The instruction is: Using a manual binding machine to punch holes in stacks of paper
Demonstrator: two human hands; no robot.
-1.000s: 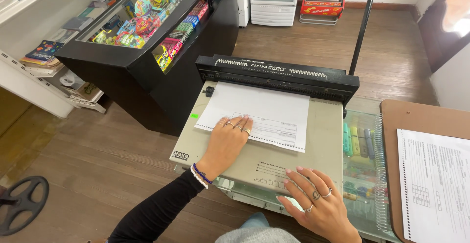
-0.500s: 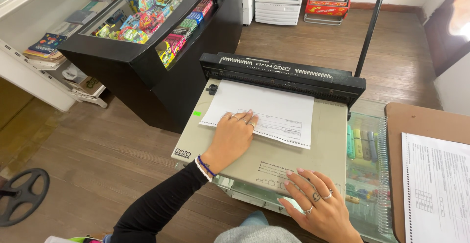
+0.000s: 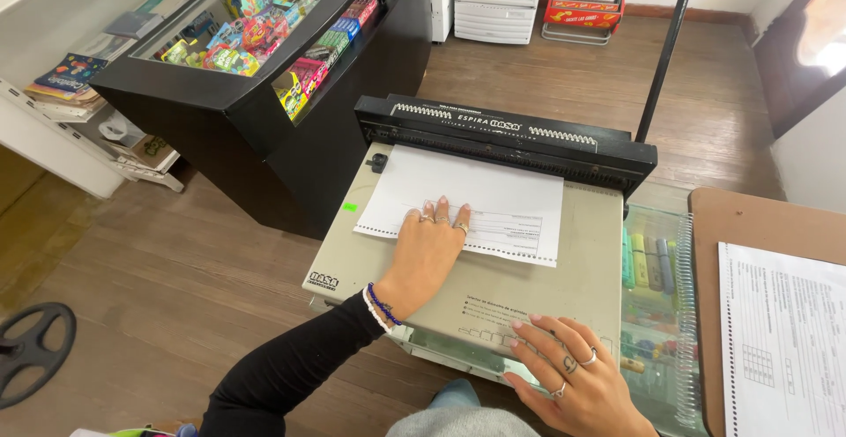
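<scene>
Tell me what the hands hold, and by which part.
Nothing is gripped: left hand presses flat on the white printed paper sheet; right hand rests on the beige binding machine.

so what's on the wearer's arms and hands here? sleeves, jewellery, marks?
The left hand has several silver rings on its fingers and beaded bracelets at the wrist, white and dark blue, below a long black sleeve. The right hand wears silver rings, has a small dark mark like a tattoo on its back, and pale pink nails. No sleeve shows on that side.

Matt white paper sheets are lying on the binding machine's smooth beige painted metal; glossy black counter, worn wooden floor.
</scene>
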